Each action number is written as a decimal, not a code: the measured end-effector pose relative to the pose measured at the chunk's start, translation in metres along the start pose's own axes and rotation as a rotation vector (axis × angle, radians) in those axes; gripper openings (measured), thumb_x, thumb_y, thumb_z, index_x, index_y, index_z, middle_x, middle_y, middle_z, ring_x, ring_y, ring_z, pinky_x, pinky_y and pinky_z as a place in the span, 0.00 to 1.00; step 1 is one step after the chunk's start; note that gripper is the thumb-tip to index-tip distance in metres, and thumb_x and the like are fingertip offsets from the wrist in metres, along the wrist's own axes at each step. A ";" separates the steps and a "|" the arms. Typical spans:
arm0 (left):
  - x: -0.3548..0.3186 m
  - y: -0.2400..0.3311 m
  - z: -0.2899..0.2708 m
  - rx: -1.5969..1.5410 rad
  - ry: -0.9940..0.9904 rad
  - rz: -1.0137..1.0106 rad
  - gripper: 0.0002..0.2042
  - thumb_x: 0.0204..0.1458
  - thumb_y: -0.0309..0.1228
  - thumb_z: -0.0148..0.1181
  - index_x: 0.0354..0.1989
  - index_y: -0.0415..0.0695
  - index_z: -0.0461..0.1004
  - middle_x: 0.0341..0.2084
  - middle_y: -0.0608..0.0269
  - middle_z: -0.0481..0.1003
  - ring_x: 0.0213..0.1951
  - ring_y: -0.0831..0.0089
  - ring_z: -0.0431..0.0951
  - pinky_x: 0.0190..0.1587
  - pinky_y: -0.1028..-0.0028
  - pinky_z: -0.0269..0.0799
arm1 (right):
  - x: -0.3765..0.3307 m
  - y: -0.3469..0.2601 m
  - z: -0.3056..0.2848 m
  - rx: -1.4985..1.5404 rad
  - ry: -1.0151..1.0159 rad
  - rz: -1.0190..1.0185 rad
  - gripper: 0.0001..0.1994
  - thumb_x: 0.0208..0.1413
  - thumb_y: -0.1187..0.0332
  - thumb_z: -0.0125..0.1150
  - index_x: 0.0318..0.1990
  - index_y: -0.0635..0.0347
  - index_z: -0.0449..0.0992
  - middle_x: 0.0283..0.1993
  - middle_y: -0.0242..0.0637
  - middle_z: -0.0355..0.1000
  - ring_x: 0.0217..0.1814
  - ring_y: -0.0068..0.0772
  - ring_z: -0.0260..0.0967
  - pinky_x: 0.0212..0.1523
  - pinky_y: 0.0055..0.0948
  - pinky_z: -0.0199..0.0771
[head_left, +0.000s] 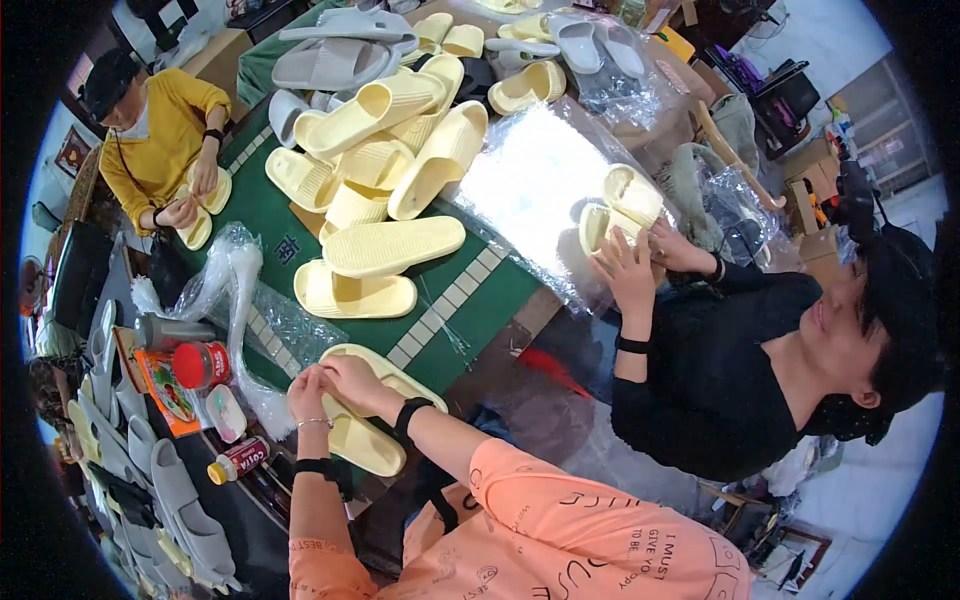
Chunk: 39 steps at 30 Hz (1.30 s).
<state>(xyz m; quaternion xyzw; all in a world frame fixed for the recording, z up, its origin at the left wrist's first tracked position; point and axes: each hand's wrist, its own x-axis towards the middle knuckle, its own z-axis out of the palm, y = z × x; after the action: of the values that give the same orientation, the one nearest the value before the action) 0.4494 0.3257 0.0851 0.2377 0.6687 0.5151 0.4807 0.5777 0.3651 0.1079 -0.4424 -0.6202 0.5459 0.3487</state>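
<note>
My left hand (309,398) and my right hand (352,384) meet at the near edge of the green table, fingers pinched together. Whatever they grip is too small or hidden to make out. Just beneath and beside them lies a pair of pale yellow slippers: the nearer slipper (368,446) and the farther slipper (412,385), partly covered by my right hand and forearm. Beyond, a loose pair holds an upper slipper (395,247) and a lower slipper (352,295). Several thin pale strips (447,318) lie to the right of these.
A heap of yellow slippers (385,125) and grey slippers (335,62) fills the far table. Clear plastic bags (540,180) lie at right, where a co-worker's hands (632,275) hold yellow slippers. Another co-worker (165,150) handles slippers far left. A red-lidded jar (200,365) and bottle (240,460) stand left.
</note>
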 end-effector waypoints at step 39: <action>-0.095 0.039 0.029 -0.525 0.095 -0.172 0.12 0.46 0.34 0.45 0.36 0.42 0.68 0.25 0.65 0.69 0.23 0.74 0.68 0.25 0.76 0.65 | -0.049 -0.042 -0.095 -0.515 0.052 -0.688 0.23 0.36 0.72 0.48 0.46 0.64 0.61 0.25 0.48 0.61 0.28 0.49 0.57 0.26 0.42 0.55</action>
<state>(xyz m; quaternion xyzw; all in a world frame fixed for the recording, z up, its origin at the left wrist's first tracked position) 0.5086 0.2758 0.1581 0.0230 0.5519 0.6384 0.5360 0.6759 0.3541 0.1667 -0.2960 -0.8386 0.2136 0.4043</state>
